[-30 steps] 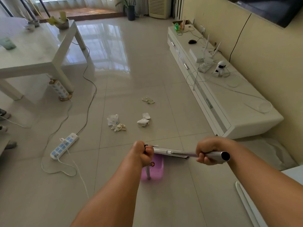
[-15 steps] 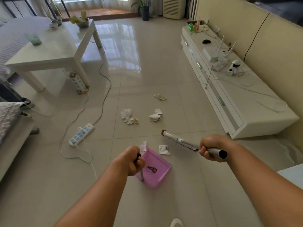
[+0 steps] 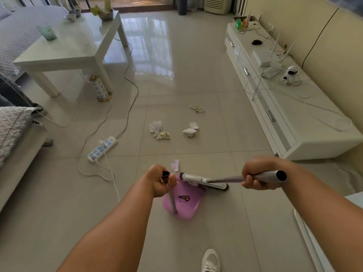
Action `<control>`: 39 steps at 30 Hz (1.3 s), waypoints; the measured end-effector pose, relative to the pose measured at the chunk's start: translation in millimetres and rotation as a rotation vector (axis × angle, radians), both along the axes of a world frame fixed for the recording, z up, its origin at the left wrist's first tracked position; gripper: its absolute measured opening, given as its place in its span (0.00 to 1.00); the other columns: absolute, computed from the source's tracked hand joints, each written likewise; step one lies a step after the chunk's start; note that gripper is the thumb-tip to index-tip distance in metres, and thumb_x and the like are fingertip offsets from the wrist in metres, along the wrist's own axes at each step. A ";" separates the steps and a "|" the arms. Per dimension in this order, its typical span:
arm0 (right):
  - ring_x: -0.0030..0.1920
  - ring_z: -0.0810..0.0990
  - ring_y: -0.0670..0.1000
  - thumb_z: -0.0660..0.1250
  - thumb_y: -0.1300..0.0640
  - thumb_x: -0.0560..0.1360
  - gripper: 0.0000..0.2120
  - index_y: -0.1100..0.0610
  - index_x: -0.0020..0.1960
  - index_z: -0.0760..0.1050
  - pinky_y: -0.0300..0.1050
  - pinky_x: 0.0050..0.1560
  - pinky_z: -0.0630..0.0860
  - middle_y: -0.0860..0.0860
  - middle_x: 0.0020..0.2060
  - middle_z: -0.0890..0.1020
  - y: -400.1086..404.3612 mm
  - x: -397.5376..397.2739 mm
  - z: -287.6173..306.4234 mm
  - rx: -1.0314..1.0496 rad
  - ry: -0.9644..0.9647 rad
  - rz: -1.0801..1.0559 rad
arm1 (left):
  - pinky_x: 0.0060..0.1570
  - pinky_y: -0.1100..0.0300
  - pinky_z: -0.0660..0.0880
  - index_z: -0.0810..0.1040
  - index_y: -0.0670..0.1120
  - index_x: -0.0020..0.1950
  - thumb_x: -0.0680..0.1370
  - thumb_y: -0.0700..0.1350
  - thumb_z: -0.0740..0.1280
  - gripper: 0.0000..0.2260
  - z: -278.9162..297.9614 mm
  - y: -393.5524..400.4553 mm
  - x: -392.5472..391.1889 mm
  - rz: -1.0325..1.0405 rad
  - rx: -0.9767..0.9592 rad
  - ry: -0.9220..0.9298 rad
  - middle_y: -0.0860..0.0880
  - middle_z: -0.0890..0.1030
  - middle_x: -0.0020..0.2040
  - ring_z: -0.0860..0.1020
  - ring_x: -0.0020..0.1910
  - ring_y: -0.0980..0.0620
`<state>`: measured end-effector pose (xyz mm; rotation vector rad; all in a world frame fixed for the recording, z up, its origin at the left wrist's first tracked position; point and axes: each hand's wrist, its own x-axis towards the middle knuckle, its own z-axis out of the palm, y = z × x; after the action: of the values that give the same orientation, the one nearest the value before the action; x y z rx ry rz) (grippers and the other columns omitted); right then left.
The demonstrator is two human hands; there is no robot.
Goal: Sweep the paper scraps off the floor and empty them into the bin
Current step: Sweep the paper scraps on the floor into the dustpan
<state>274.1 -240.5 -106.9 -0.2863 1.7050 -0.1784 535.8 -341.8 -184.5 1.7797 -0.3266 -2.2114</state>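
My left hand [image 3: 159,180] grips the upright handle of a pink dustpan [image 3: 186,205] that rests on the tiled floor. My right hand [image 3: 258,172] is closed around the silver handle of a white broom [image 3: 204,180], whose head lies across the dustpan's front edge. One small paper scrap [image 3: 174,165] lies just beyond the pan. Farther out on the floor lie several crumpled paper scraps: a pair at the left [image 3: 158,130], a white one [image 3: 190,130] and a beige one [image 3: 197,108]. No bin is in view.
A power strip [image 3: 102,148] and trailing cables lie on the floor to the left. A white coffee table [image 3: 64,55] stands at the back left, a sofa edge [image 3: 17,154] at the left, a long TV cabinet [image 3: 284,107] along the right wall. My white shoe [image 3: 210,261] is below.
The broom head has swung in from the right and now lies across the dustpan's mouth. The scrap that lay beside the pan is no longer visible. The view has shifted slightly.
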 end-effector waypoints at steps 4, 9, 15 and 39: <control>0.17 0.72 0.45 0.54 0.64 0.77 0.10 0.67 0.55 0.69 0.34 0.16 0.70 0.56 0.26 0.76 -0.2 -19.7 18.0 -0.007 -0.061 -0.046 | 0.14 0.68 0.69 0.63 0.36 0.53 0.80 0.39 0.48 0.08 3.1 1.7 11.1 0.116 0.012 0.028 0.42 0.67 0.37 0.68 0.12 0.51; 0.16 0.71 0.45 0.53 0.66 0.77 0.08 0.68 0.50 0.70 0.34 0.16 0.70 0.57 0.30 0.75 -14.8 -6.0 19.0 -0.111 -0.032 -0.064 | 0.13 0.68 0.68 0.62 0.37 0.55 0.81 0.40 0.49 0.08 11.3 1.8 26.8 0.146 0.019 -0.014 0.42 0.66 0.37 0.67 0.12 0.51; 0.15 0.71 0.43 0.52 0.68 0.76 0.07 0.63 0.44 0.68 0.32 0.18 0.69 0.57 0.33 0.73 -49.9 31.7 -18.9 -0.237 0.125 0.003 | 0.12 0.67 0.67 0.61 0.37 0.57 0.80 0.40 0.49 0.09 9.5 -11.2 46.1 0.165 0.035 -0.044 0.43 0.65 0.37 0.68 0.12 0.51; 0.22 0.73 0.46 0.57 0.67 0.76 0.14 0.67 0.60 0.68 0.36 0.20 0.72 0.59 0.35 0.77 -71.9 28.5 20.1 -0.101 0.036 0.309 | 0.15 0.67 0.70 0.66 0.35 0.48 0.80 0.37 0.51 0.07 4.0 -41.4 67.0 0.323 0.051 -0.029 0.39 0.68 0.42 0.71 0.19 0.52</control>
<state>302.5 -312.4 -86.8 -0.6258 1.6665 -0.0311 602.7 -383.3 -180.4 1.7494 0.0129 -1.9836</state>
